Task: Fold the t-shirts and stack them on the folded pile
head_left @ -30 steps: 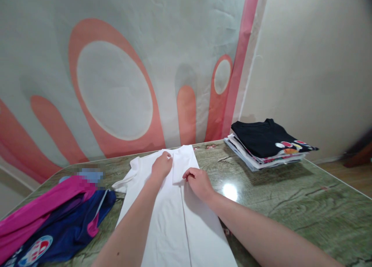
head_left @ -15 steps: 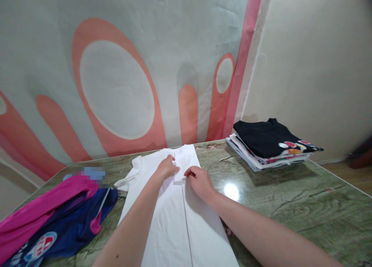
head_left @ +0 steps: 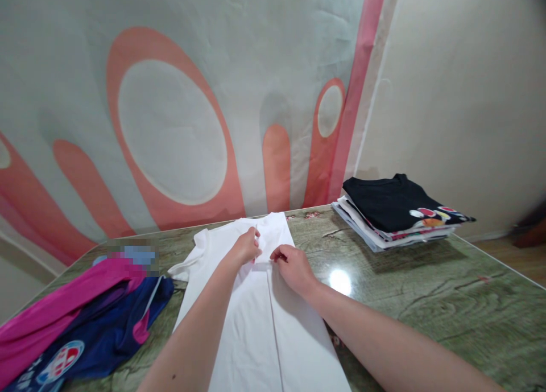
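A white T-shirt (head_left: 245, 324) lies on the table with its right side folded inward, the edge running lengthwise down the middle. My left hand (head_left: 248, 246) is closed on the turned-over sleeve at its left end, lifting that edge slightly. Across from it, my right hand (head_left: 290, 264) pinches the same sleeve near its lower right corner. The other sleeve (head_left: 187, 264) sticks out flat at the left of the shirt. My fingertips partly cover the cloth they hold.
A stack of folded shirts, a black T-shirt (head_left: 390, 201) on top, sits at the back right of the wood-patterned table (head_left: 447, 289). At left lies a crumpled navy and pink garment (head_left: 106, 329). A wall with orange shapes (head_left: 170, 130) stands behind the table.
My left fingers have shifted and curled a little, raising the sleeve's left edge. My right hand has hardly moved, and the rest of the shirt lies as before.
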Available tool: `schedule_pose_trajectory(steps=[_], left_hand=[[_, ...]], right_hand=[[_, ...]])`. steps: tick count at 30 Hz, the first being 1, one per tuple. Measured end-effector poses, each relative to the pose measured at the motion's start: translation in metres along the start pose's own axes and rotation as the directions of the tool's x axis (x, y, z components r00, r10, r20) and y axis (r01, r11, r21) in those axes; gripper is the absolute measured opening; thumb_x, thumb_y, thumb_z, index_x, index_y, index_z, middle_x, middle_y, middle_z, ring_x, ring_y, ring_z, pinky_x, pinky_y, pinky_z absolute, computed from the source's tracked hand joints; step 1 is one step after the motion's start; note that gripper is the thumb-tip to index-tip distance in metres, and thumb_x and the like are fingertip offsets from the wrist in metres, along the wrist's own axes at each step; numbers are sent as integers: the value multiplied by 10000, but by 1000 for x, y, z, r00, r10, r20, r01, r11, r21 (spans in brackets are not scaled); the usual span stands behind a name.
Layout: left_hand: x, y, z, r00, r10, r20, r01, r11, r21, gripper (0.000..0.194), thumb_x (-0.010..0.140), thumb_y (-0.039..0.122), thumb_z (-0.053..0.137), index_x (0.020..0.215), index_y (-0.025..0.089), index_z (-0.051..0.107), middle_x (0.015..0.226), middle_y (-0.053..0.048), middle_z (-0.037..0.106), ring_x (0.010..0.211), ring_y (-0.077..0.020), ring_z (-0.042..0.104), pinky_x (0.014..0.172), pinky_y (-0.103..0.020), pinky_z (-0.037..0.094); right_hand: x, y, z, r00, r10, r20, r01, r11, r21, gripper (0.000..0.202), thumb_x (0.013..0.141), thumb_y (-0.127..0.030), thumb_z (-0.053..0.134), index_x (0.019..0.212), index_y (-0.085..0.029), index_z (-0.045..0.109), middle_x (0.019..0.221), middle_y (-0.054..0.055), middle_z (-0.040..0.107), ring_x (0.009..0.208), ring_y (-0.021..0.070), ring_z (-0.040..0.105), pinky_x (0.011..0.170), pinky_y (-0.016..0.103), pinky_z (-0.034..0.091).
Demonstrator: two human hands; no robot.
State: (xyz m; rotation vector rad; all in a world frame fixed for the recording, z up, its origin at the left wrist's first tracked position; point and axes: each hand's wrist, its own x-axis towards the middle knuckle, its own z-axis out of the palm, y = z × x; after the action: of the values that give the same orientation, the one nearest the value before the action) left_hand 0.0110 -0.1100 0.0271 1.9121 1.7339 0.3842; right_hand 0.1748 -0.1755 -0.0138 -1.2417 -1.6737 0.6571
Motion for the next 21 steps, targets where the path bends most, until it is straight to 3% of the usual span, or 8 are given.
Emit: schedule_pose_trajectory(steps=[4, 8, 11, 13, 14, 16, 21], left_hand=[[2, -3, 1, 998, 36, -55, -31, 996, 86, 422, 643, 29, 637, 1011, 186, 501, 776, 25, 585, 600, -130, 591, 505, -206, 446], [6, -1, -2, 972, 116, -204, -84, 984, 158, 349, 690, 18, 572, 1004, 171, 552, 919, -46, 611, 883, -196, 618, 779, -296, 494], [10, 7, 0, 879, 296, -374, -260, 955, 143, 297, 791, 24, 435, 993, 169, 597, 1009, -66, 632, 956, -176, 614, 891, -312, 478], [12, 10, 8, 808, 413, -421, -397, 909, 130, 349, 832, 34, 373, 1050, 161, 614, 1077, -75, 649, 1010, -164, 613, 935, -307, 474], [13, 11, 15, 796, 449, -407, -434, 891, 133, 381, 847, 41, 354, 1106, 156, 608, 1132, -81, 647, 1066, -162, 600, 973, -311, 459], [15, 9, 30, 811, 497, -309, -461, 868, 185, 429, 876, 69, 333, 1234, 132, 562, 1268, -105, 604, 1207, -171, 533, 1057, -334, 400], [21, -10, 60, 843, 539, -3, -506, 794, 337, 521, 924, 249, 422, 1429, 125, 398, 1533, -126, 329, 1429, -253, 254, 1164, -441, 207]], right_hand=[[-1, -1, 0, 1000, -2, -1, 2, 1000, -3, 276, 702, -27, 477, 744, -202, 687, 778, 3, 690, 748, 143, 604, 703, 244, 406], [-1, -2, -1, 1000, -1, 4, 1, 1000, -3, 280, 693, -26, 471, 744, -199, 685, 776, 5, 691, 750, 145, 606, 708, 242, 409], [-1, -2, 0, 1000, 3, 8, -3, 1000, -6, 283, 687, -25, 463, 730, -197, 683, 774, 9, 696, 767, 148, 614, 724, 240, 412], [-1, -3, 0, 1000, 9, 12, -9, 1000, -9, 284, 680, -24, 457, 709, -200, 678, 752, 4, 695, 753, 146, 614, 715, 236, 412], [-1, -3, 0, 1000, 12, 16, -12, 1000, -10, 284, 678, -24, 453, 692, -202, 674, 737, 1, 693, 740, 144, 613, 708, 233, 412], [-2, -4, -1, 999, 18, 32, -17, 1000, -16, 287, 676, -23, 443, 643, -208, 660, 688, -10, 683, 696, 136, 607, 690, 227, 408], [-5, -8, -3, 997, 23, 69, -19, 998, -53, 296, 674, -20, 433, 557, -215, 622, 627, -24, 649, 639, 121, 585, 691, 213, 406]])
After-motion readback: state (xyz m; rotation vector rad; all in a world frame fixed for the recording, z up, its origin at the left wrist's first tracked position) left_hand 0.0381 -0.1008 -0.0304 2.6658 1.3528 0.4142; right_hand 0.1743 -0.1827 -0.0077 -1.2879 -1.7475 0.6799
